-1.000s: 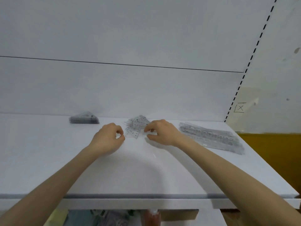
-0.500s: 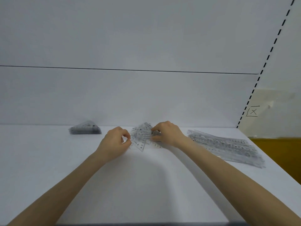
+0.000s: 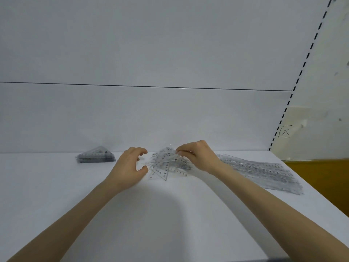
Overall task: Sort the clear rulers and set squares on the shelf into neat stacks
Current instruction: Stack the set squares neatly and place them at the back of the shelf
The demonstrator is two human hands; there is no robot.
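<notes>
Right hand (image 3: 198, 157): fingertips pinch a set square (image 3: 171, 157) atop the loose pile (image 3: 160, 172), mid-shelf, wrist raised.
Left hand (image 3: 130, 167): fingers curved apart, holding nothing, just left of the pile.
Stacked triangles (image 3: 96, 157): far left.
Rulers (image 3: 260, 171): right.

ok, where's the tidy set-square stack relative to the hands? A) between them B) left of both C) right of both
B: the stack lies left of the left hand; the right hand pinches a set square in the pile between them; rulers lie further right.

Boxed X (image 3: 285, 131) on side wall (image 3: 319, 87); digits 2-4 on set square (image 3: 164, 172).
</notes>
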